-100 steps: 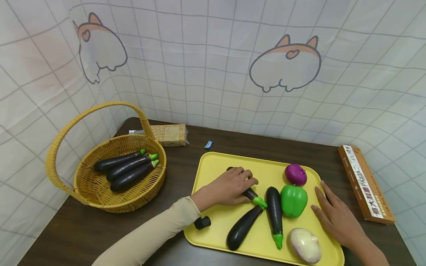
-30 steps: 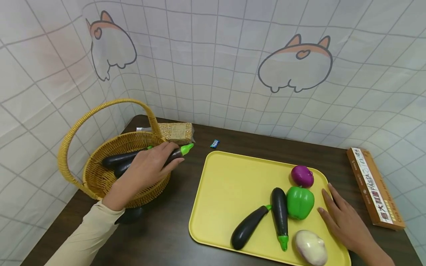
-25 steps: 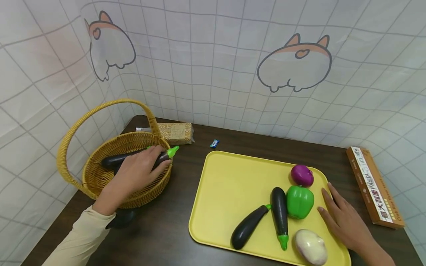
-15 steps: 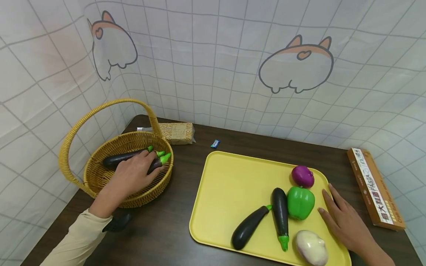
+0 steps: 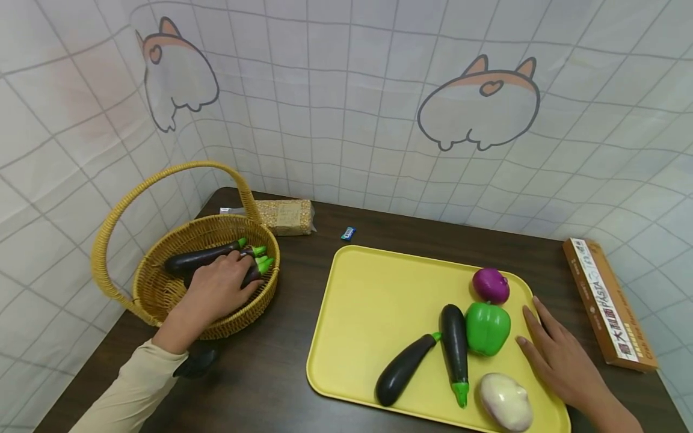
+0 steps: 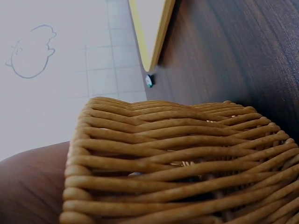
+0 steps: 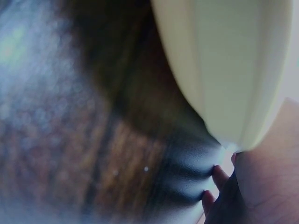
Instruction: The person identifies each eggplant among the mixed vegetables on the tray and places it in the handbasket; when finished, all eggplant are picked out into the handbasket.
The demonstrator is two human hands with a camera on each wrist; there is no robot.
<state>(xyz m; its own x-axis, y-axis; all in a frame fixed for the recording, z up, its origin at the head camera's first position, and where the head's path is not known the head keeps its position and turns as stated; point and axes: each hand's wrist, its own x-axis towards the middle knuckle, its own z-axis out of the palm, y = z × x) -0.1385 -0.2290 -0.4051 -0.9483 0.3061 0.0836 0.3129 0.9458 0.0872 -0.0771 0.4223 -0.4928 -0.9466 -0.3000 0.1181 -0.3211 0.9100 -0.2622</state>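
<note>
Eggplant (image 5: 251,275), dark-bodied and green-stemmed, lies in the wicker basket (image 5: 243,320), the left hand (image 5: 219,287) over it with thumb and fingers bent round its body. Its stem points to the basket's far right rim, the long axis slanting up from near left, roughly parallel with the other eggplants (image 5: 197,260) there. The right hand (image 5: 563,355) holds nothing, fingers nearly straight and spread, resting at the right edge of the yellow tray (image 5: 373,288). On that tray are two loose eggplants (image 5: 455,343), a green pepper (image 5: 488,329), a purple onion (image 5: 491,285) and a pale round vegetable (image 5: 506,402). Beneath is a dark wood-grain table (image 5: 260,385). Toward its back lie a bag of yellow kernels (image 5: 287,216) and a small blue packet (image 5: 348,233), their lettering too small to read. At right, a brown box (image 5: 612,307) reads "PASTA" beside Chinese characters. Creased white cloth (image 5: 325,90) with a gray grid and two cartoon animal rears (image 5: 479,111) encloses the table.
</note>
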